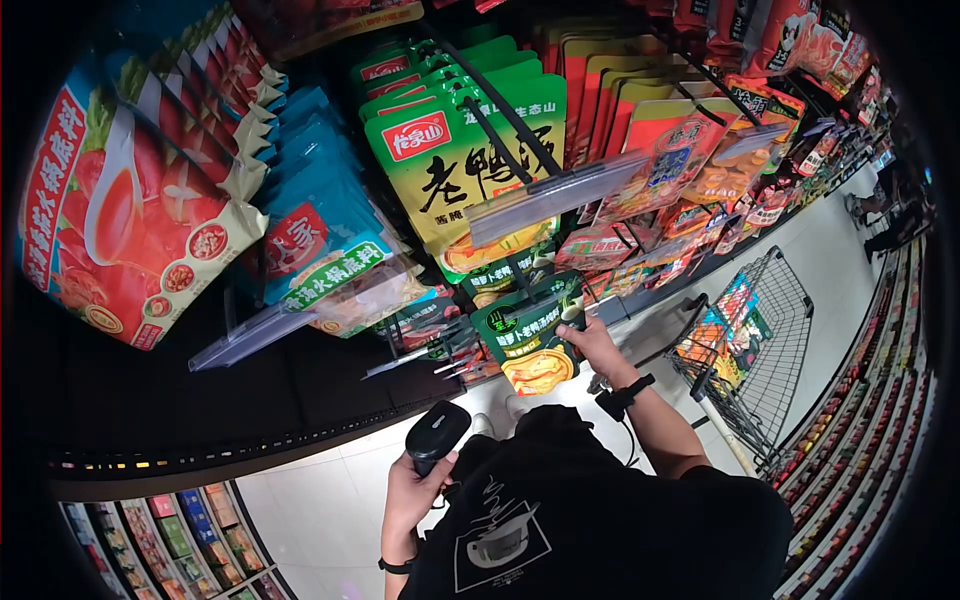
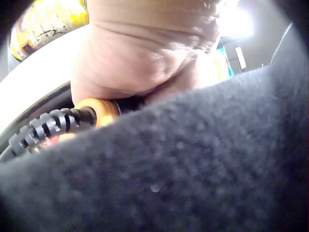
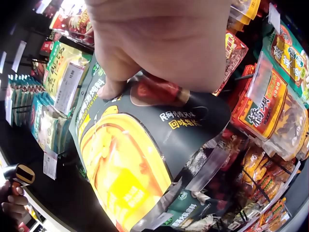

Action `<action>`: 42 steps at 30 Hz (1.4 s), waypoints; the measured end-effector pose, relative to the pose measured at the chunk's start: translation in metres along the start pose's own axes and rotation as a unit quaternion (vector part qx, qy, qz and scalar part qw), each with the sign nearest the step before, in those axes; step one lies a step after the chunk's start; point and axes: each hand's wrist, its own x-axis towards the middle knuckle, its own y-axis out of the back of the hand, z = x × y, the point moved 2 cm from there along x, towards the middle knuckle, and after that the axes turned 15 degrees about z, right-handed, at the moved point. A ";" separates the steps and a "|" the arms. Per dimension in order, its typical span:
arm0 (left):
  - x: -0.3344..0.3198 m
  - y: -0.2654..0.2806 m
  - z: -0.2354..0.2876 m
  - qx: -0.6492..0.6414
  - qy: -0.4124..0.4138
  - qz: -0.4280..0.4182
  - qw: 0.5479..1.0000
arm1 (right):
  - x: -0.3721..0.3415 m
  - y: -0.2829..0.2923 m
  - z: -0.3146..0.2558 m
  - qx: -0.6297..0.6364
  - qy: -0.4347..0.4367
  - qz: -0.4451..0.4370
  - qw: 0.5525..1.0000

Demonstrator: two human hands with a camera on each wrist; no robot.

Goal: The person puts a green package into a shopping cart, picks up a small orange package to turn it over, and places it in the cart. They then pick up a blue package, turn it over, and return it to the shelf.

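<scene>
In the head view my left hand (image 1: 405, 495) grips a black handheld barcode scanner (image 1: 441, 428), its head tilted up toward the shelves. The left wrist view shows the palm side of that hand (image 2: 145, 53) above a ribbed black cable end (image 2: 46, 128) with a yellow ring (image 2: 100, 112); dark fabric hides the rest. My right hand (image 1: 603, 355) pinches the upper edge of a dark green soup-seasoning packet (image 1: 528, 348), in front of the lower hanging packets. In the right wrist view the packet (image 3: 128, 154) shows a yellow soup picture, thumb on its front.
Hooks carry rows of green-and-yellow packets (image 1: 465, 165), blue packets (image 1: 320, 240) and red packets (image 1: 150, 210). Clear price-tag holders (image 1: 555, 195) jut out from them. A wire shopping cart (image 1: 775, 330) with colourful packets stands to the right. More stocked shelves (image 1: 870, 480) line the far right.
</scene>
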 end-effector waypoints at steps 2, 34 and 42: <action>0.000 0.001 -0.001 -0.010 0.005 0.002 1.000 | -0.001 -0.001 -0.005 0.000 0.000 0.000 1.000; -0.029 0.035 -0.037 -0.014 -0.036 0.019 0.999 | 0.063 -0.056 -0.011 -0.274 0.302 0.291 0.865; -0.028 0.071 -0.055 -0.026 -0.045 0.002 0.999 | 0.003 -0.074 0.012 -0.374 0.348 0.246 0.824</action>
